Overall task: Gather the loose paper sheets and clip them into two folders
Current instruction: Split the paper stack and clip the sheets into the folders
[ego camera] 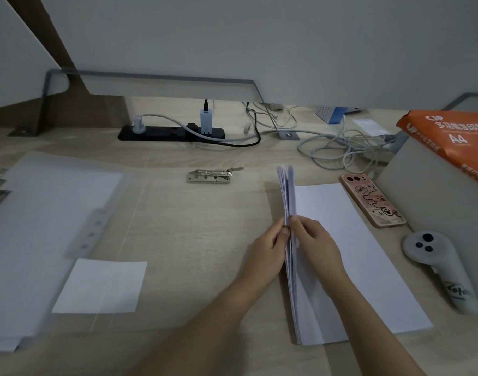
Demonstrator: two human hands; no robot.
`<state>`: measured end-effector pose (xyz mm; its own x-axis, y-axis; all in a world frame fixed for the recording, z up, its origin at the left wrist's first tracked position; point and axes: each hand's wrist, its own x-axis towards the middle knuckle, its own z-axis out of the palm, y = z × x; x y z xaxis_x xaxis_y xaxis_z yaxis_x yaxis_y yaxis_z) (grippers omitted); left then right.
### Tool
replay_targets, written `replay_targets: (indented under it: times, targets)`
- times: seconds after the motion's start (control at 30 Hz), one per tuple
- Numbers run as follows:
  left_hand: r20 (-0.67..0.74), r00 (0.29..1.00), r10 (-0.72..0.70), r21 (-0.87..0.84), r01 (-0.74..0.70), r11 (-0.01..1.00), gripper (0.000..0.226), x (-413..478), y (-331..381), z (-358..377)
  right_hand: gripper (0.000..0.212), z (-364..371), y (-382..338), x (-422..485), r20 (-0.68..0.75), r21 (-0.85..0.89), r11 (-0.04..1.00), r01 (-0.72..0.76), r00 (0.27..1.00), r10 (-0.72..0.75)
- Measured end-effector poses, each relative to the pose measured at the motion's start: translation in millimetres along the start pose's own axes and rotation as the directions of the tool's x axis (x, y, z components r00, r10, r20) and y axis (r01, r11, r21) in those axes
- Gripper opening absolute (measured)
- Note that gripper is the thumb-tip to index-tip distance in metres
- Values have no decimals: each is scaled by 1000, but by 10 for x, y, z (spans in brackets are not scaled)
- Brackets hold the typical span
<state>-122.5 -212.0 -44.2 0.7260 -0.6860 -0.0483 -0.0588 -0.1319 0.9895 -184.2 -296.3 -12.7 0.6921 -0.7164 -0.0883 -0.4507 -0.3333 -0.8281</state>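
A stack of white paper sheets (289,196) stands on edge at centre right, its far end fanned out. My left hand (267,248) presses the stack's left face. My right hand (315,241) pinches it from the right, so both hands hold it upright. One flat sheet (368,251) lies under and to the right of the stack. A translucent open folder (151,213) covers the desk's middle, with a metal clip (209,176) at its top. Another folder with paper inside (40,229) lies at the left. A loose smaller sheet (101,286) rests near it.
A phone in a pink case (373,200) and a grey controller (438,267) lie to the right of the papers. An orange A4 paper pack (449,137) sits on a grey box at far right. A black power strip (170,132) and tangled cables (338,147) line the back.
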Motion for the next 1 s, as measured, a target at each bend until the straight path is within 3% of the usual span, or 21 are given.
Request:
replay_targets:
  times: [0.13, 0.33, 0.47, 0.6, 0.73, 0.87, 1.0]
  targets:
    - [-22, 999, 31, 79, -30, 996, 32, -19, -12, 4, 13, 62, 5, 8, -44, -167, 985, 46, 998, -54]
    - [-24, 999, 43, 122, -40, 992, 24, -24, -51, 12, 34, 7, -23, 34, -28, -141, 989, -48, 999, 45]
    - [-24, 998, 64, 132, -60, 989, 25, -3, -54, 25, 32, -9, -19, 35, 64, -146, 989, -7, 998, 16]
    - [-33, 998, 51, 99, -47, 994, 28, 15, -64, 27, 29, 7, -6, 65, 61, -218, 976, 16, 998, -3]
    - [12, 999, 53, 127, -54, 990, 63, -20, -36, 32, 38, -47, -38, 51, 12, -92, 992, -81, 997, 82]
    - [9, 992, 126, 358, -121, 926, 71, -79, 53, 51, 39, -119, -5, 38, 17, 101, 984, -148, 989, 147]
    - [129, 989, -72, -17, 75, 997, 62, -212, 208, 195, 47, -163, -17, -8, 86, 258, 953, -159, 986, 142]
